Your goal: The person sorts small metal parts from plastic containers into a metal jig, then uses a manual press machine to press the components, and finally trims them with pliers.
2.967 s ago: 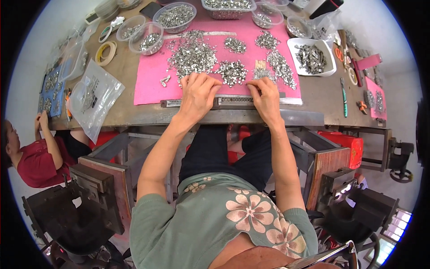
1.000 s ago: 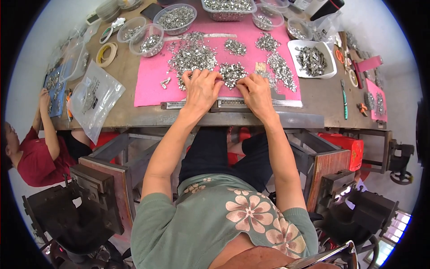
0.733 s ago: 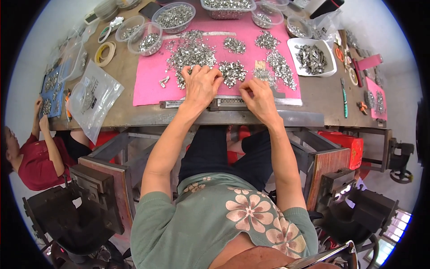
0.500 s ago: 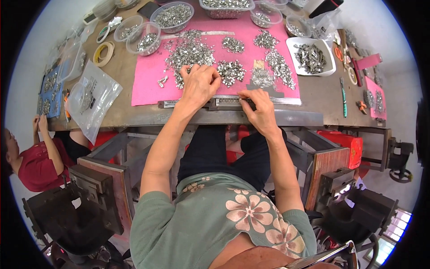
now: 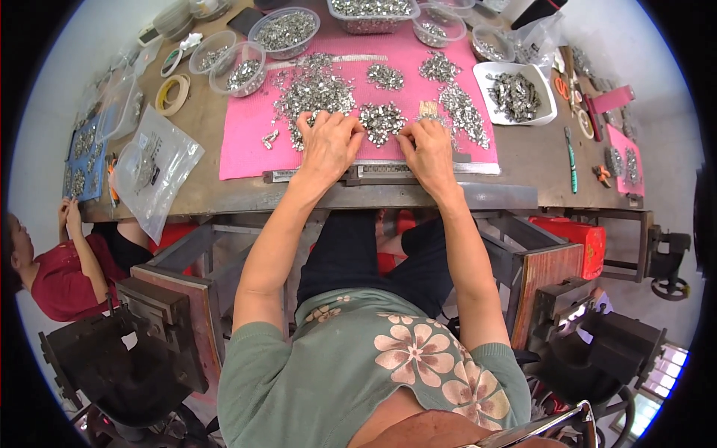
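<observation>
My left hand [image 5: 328, 146] rests over the near edge of a large heap of small shiny metal pieces [image 5: 317, 95]. Its fingers are bent, thumb and forefinger close together; anything in them is hidden. Right of it lies a smaller heap of metal pieces [image 5: 382, 119]. At that heap's right edge my right hand [image 5: 429, 154] is closed in a pinch, its fingertips too small to show what they hold. Just below the hands, along the table's front edge, sits a narrow metal bar jig [image 5: 379, 170] with a row of small parts in its slot.
A pink mat [image 5: 246, 158] carries several heaps. Clear tubs [image 5: 286, 33] of metal pieces line the back; a white tray [image 5: 551, 112] stands right. Tape rolls [image 5: 172, 93] and a plastic bag [image 5: 173, 160] lie left, a teal-handled tool [image 5: 572, 160] right. Another person [image 5: 71, 272] sits far left.
My right hand has lifted off the metal bar jig and moved away from me to the edge of the middle heap. My left hand has shifted slightly nearer to me.
</observation>
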Demonstrator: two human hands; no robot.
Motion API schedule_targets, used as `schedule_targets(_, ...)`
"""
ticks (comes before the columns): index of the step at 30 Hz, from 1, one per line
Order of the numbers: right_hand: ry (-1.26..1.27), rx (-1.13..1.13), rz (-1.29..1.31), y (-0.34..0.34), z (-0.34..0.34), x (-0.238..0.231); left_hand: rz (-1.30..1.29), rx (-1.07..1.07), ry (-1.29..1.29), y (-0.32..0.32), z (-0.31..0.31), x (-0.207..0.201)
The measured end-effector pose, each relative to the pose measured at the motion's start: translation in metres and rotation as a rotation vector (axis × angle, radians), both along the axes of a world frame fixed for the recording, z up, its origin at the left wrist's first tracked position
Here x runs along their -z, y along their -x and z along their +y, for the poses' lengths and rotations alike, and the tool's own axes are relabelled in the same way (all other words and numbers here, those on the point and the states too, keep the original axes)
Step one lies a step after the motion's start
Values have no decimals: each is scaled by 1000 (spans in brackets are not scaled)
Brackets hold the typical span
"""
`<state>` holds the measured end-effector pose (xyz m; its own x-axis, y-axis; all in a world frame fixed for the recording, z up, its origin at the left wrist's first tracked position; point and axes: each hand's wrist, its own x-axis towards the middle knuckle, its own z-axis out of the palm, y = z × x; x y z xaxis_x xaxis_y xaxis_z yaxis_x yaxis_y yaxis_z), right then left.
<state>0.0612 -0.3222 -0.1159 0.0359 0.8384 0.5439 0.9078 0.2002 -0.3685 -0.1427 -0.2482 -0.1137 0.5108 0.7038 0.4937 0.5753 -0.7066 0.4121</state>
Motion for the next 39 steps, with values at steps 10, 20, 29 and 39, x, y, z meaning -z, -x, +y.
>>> schedule_targets(10, 140, -171, 246, -5, -46, -28, -137, 182, 56, -23, -52, -6)
schedule_targets(20, 169, -179, 217, -15, -36, -21, -172, 166, 75, -30, -59, 4)
schedule_targets(29, 109, -166, -112, -9, -18, -10, 164, 74, 22, -15, -42, 1)
schedule_targets(39, 234, -167, 142, -27, -33, -29, -77, 86, 98, 8, -43, -8)
